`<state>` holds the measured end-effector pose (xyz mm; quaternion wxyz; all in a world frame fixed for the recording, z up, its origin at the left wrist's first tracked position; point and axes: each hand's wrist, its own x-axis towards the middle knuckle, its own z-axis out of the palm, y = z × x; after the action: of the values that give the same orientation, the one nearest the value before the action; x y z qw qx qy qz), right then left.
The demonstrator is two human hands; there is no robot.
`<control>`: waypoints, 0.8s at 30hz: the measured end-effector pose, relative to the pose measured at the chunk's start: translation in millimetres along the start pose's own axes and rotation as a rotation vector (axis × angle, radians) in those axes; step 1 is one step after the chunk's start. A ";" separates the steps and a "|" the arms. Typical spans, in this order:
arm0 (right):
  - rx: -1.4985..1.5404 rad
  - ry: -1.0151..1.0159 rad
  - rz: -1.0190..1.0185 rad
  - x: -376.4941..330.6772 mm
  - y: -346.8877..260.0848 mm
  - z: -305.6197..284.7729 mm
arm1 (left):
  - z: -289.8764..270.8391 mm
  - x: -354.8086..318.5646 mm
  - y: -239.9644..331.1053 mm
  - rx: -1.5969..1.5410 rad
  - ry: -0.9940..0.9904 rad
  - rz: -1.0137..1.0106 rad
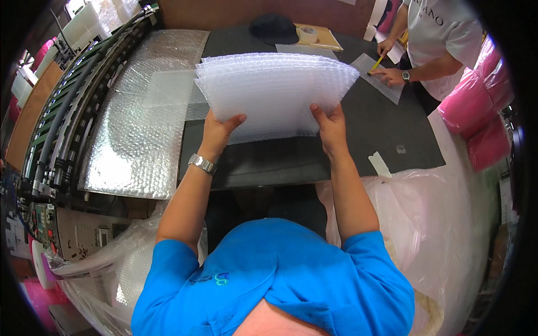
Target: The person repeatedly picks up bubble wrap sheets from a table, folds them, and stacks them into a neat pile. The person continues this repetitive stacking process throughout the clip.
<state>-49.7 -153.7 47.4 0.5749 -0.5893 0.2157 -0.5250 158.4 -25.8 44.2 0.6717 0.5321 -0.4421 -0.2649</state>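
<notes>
Between my two hands stands a stack of clear bubble wrap sheets (269,95), tilted up above the dark table. My left hand (223,127) grips its lower left edge, thumb on the near face and fingers hidden behind. On the right side my right hand (330,124) holds it the same way, thumb in front. The sheets' top edges fan slightly apart. Left of the stack, a wide sheet of bubble wrap (134,123) lies flat beside a machine with rollers, partly under a smaller translucent piece (168,89).
The dark table (386,134) carries a black cap (273,29), a tape roll (307,35) and a paper scrap (379,164). At far right a co-worker (443,50) holds a yellow tape measure (376,65) over a sheet. A roller machine (84,106) borders the left side; pink rolls (476,106) stand right.
</notes>
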 end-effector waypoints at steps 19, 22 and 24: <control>-1.078 -0.517 -0.319 104.2 -131.7 38.4 | -1.4 -1.7 -8.1 0.039 0.001 0.017; -0.961 -0.318 -0.287 102.0 -124.3 39.0 | -2.4 -0.6 -9.4 0.037 -0.026 0.025; -0.806 -0.268 -0.230 105.1 -126.0 35.7 | -3.5 0.0 -13.5 0.035 -0.026 0.030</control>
<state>-25.4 -196.8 207.8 0.2598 -0.8497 0.2599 -0.3782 163.0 -28.0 31.2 0.6605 0.5335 -0.4633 -0.2541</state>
